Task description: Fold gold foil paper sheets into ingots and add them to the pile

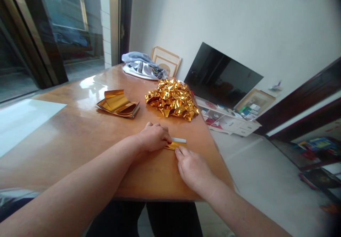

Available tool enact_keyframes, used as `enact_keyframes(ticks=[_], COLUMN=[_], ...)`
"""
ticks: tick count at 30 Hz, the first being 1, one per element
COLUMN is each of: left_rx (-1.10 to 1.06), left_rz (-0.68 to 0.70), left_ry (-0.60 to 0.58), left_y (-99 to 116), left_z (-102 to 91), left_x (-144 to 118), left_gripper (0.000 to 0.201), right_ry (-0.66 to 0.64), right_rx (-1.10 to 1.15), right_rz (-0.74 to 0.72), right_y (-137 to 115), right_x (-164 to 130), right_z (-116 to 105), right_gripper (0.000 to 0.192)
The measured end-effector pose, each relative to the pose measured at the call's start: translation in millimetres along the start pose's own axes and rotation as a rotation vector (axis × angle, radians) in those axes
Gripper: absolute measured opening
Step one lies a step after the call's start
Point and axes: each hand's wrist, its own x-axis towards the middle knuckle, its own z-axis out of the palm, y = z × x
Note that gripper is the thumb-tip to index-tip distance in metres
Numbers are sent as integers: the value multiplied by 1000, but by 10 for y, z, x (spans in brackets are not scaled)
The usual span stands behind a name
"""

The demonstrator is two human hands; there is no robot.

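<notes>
Both hands pressing a small gold foil piece near the desk's edge

Glossy wooden desk (80, 137) fills the view, with a television (221, 75) leaning against the pale wall behind. Your left hand (153, 137) lies curled, fingers together, pressing down on a small folded gold foil piece (174, 145) with a white strip showing at its far side. Your right hand (193, 167) lies flat, fingertips touching the piece's near edge. It sits close to the desk's right edge, so a careless push on this slick varnish could slide it off, and thin metallic foil creases or tears easily. Beyond lie a heap of crumpled gold foil (173, 98), a curling stack of gold foil sheets (117, 104) and a grey cloth (142, 66)
</notes>
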Motion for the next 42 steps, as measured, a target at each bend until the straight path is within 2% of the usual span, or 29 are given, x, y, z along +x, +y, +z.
enact_keyframes(ticks=[7,13,16,24,32,42], left_rx=[31,29,22,8,-49,-63], left_rz=[-6,-1,0,3,-8,-27], left_ry=[-19,6,14,-29,-89,-102], left_y=[3,-5,-8,0,-26,-33], left_z=[5,30,34,-10,-65,-42], left_x=[15,13,8,-7,-9,4], left_gripper=[24,23,25,25,27,32], right_ry=[-13,24,-9,8,15,-37], right_rx=[-144,-145,-116,-150,-192,-213], right_rz=[-97,-168,-172,-205,-247,-229], right_y=[-5,22,-14,-75,-39,-67], right_x=[19,75,137,159,132,151], right_z=[-28,-132,-177,-80,-72,-166], right_gripper=[48,32,27,25,30,42])
